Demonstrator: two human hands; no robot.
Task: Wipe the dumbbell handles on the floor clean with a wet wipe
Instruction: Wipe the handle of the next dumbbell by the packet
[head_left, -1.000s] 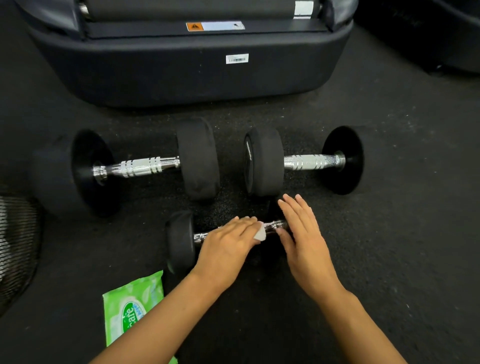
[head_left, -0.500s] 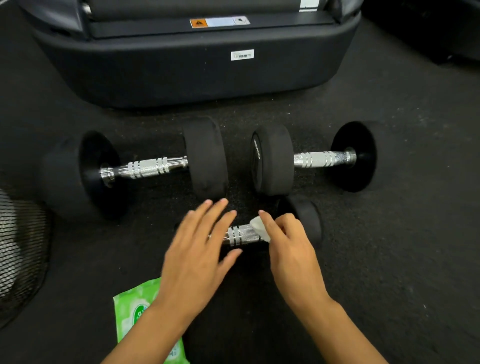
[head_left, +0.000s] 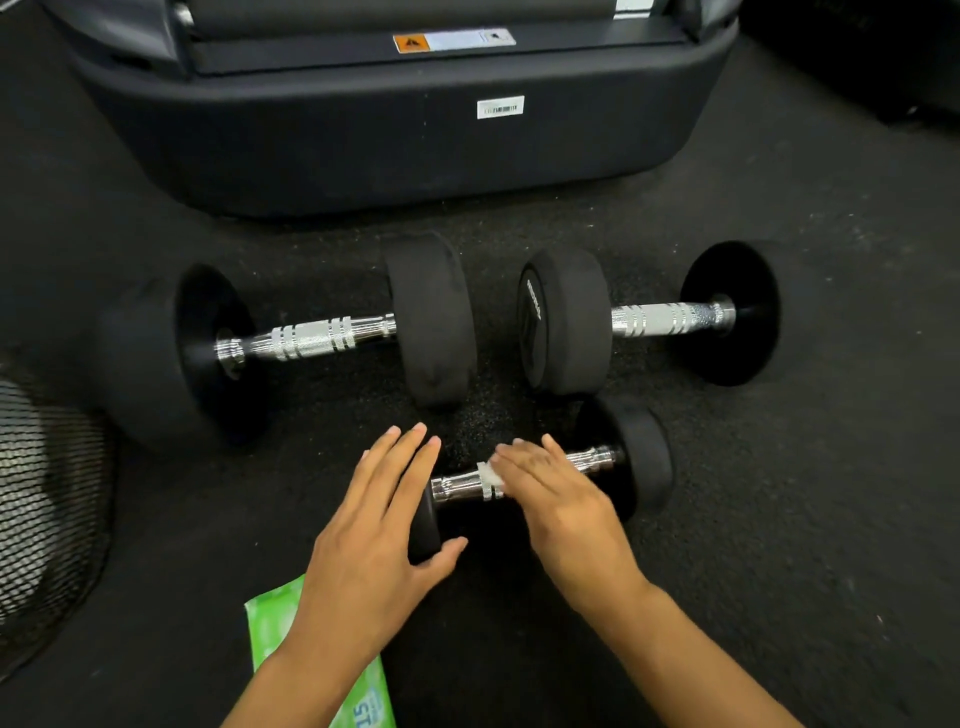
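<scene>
A small dumbbell lies nearest me, its chrome handle (head_left: 460, 487) running between two black heads. My right hand (head_left: 563, 501) lies over the handle with its fingers pressing a white wet wipe (head_left: 491, 474) against the chrome. My left hand (head_left: 382, 525) rests flat on the small dumbbell's left head (head_left: 425, 527), fingers spread and holding nothing. The right head (head_left: 647, 462) is uncovered. Two large dumbbells lie side by side behind it, one with its handle (head_left: 311, 338) at the left, the other with its handle (head_left: 660, 317) at the right.
A green wet-wipe pack (head_left: 270, 621) lies on the black rubber floor under my left forearm. A round wire-mesh fan guard (head_left: 44, 493) sits at the left edge. The dark base of a treadmill (head_left: 395, 135) stands behind the dumbbells.
The wipe has passed from my left hand to my right hand, which now covers the handle's middle. My left hand has opened and shifted left onto the dumbbell's left head.
</scene>
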